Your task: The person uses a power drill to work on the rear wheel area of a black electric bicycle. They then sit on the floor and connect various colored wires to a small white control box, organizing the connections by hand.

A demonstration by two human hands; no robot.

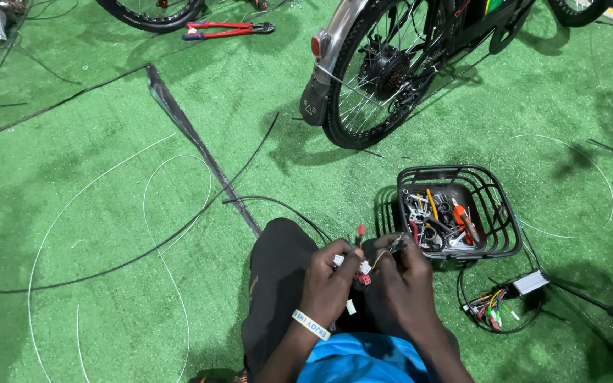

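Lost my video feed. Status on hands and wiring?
Left hand and right hand both gripping wire connectors over lap. Tool basket beside right hand, nothing blocking.

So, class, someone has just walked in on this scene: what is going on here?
A person sits on green turf, both hands at a bundle of wires with small white and red connectors. The left hand and right hand pinch it over the knees. A black wire basket of tools stands to the right, beside a bicycle's rear wheel.

packages: none | labels: white wristband (311, 325), left wrist | screens: none
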